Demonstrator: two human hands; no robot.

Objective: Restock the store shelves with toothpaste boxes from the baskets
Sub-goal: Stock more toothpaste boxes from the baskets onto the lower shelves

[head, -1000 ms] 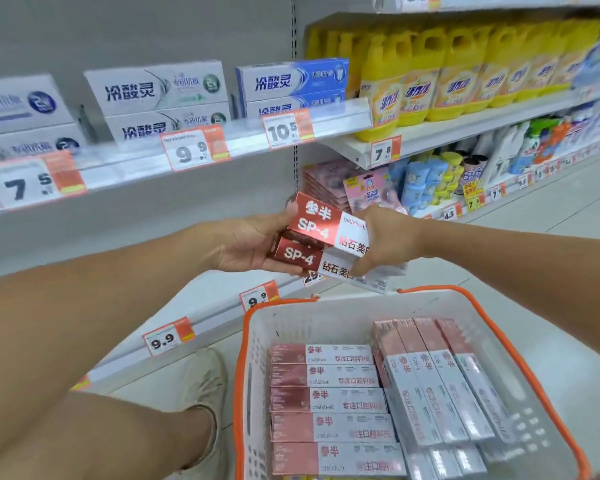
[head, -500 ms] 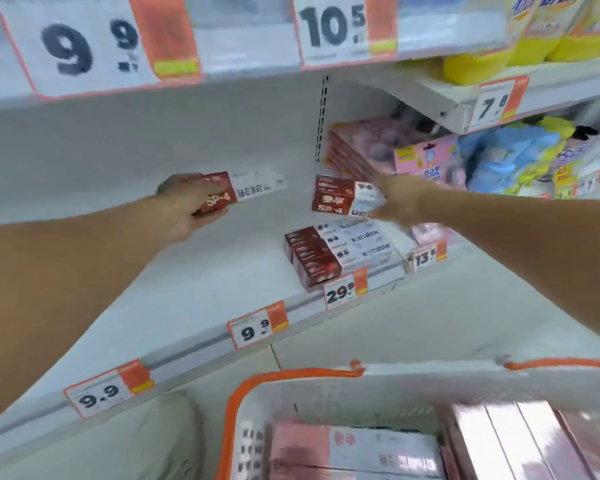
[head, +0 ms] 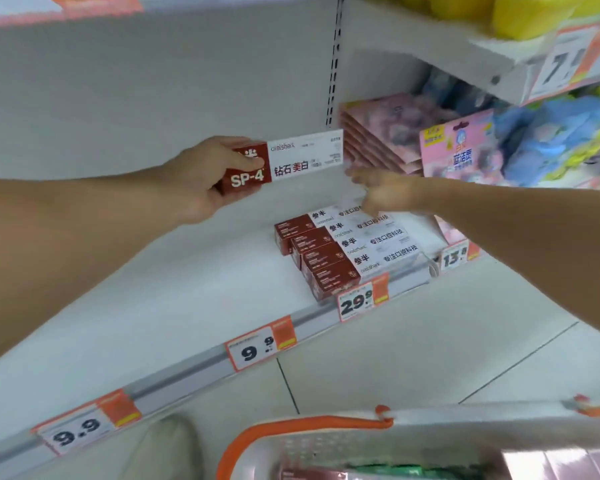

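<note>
My left hand point(head: 201, 174) grips the red end of a red-and-white toothpaste box point(head: 291, 161) marked SP-4, held level above the white shelf point(head: 153, 289). Several matching toothpaste boxes point(head: 340, 251) lie side by side on the shelf behind the 29.9 price tag point(head: 359, 299). My right hand point(head: 381, 192) hovers blurred over the far end of that row with fingers spread and nothing in it. The white basket with an orange rim point(head: 312, 427) sits at the bottom, with pink-red boxes point(head: 551, 462) partly showing inside.
Pink flat packs point(head: 381, 133) and blue packages point(head: 548, 143) fill the neighbouring bay on the right. A shelf with yellow bottles point(head: 520, 12) hangs above it. Price tags 9.9 point(head: 260, 344) line the shelf edge. Tiled floor point(head: 430, 358) lies below, and a light shoe point(head: 160, 448) stands by the basket.
My right hand no longer holds its box and now hovers empty over the shelf row. My left hand has brought its box rightward. The view has moved closer to the shelf.
</note>
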